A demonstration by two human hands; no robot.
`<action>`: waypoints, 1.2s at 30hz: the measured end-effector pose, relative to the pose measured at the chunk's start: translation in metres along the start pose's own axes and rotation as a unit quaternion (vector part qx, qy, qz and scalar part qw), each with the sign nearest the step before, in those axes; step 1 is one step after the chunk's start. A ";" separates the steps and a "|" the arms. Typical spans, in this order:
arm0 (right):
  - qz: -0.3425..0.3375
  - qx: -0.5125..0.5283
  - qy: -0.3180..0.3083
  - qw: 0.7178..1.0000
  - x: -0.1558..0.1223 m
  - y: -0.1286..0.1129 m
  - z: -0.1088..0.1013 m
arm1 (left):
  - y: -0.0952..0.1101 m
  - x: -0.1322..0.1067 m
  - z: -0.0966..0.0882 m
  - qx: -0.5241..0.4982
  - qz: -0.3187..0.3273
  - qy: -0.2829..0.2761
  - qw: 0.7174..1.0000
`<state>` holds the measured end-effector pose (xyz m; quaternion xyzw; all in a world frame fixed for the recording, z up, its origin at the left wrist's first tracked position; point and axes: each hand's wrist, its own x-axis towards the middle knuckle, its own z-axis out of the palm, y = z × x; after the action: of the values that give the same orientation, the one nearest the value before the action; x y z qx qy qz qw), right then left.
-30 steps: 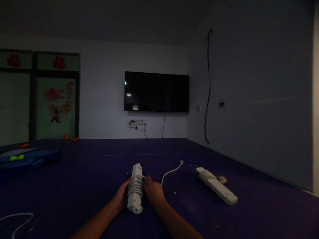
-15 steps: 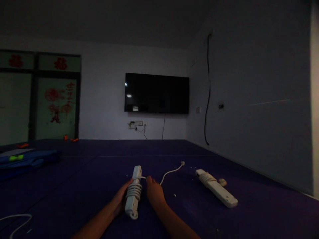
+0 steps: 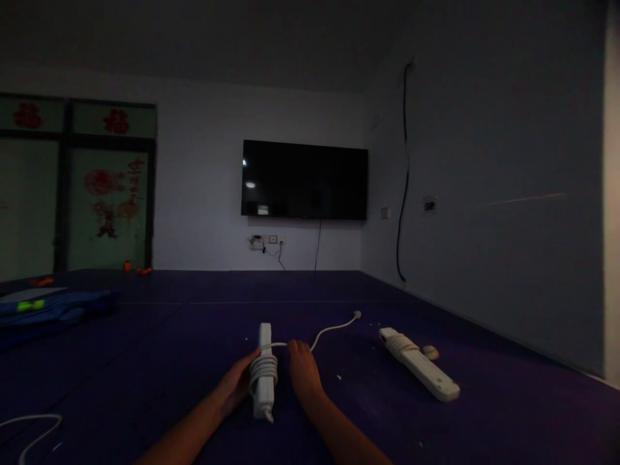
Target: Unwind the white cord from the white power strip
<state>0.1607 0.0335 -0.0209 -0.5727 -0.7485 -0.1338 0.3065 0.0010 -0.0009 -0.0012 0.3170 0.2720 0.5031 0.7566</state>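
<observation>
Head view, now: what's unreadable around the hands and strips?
Head view:
left hand: fingertips hidden behind the power strip it holds.
right hand at the cord: pinching or only touching, too dark.
small object beside the second strip: too small, dim.
loose cable, lower left: cut by the frame edge.

L hand (image 3: 237, 385), R hand (image 3: 303, 374) grip power strip (image 3: 264, 371).

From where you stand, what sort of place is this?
Probably a dim living or activity room: a wall-mounted television, purple floor mats, and glass doors with red paper decorations.
</observation>
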 end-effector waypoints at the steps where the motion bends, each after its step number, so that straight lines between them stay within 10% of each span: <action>1: 0.005 0.000 0.001 1.000 0.000 0.001 0.001 | -0.001 0.001 -0.002 0.016 0.010 -0.009 1.000; 36: -0.098 0.037 -0.001 0.994 -0.006 -0.010 -0.027 | -0.010 0.015 -0.020 0.086 0.083 0.027 0.992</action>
<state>0.1603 0.0111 -0.0025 -0.4849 -0.8059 -0.1342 0.3121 -0.0025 0.0144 -0.0232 0.3888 0.3075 0.5473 0.6744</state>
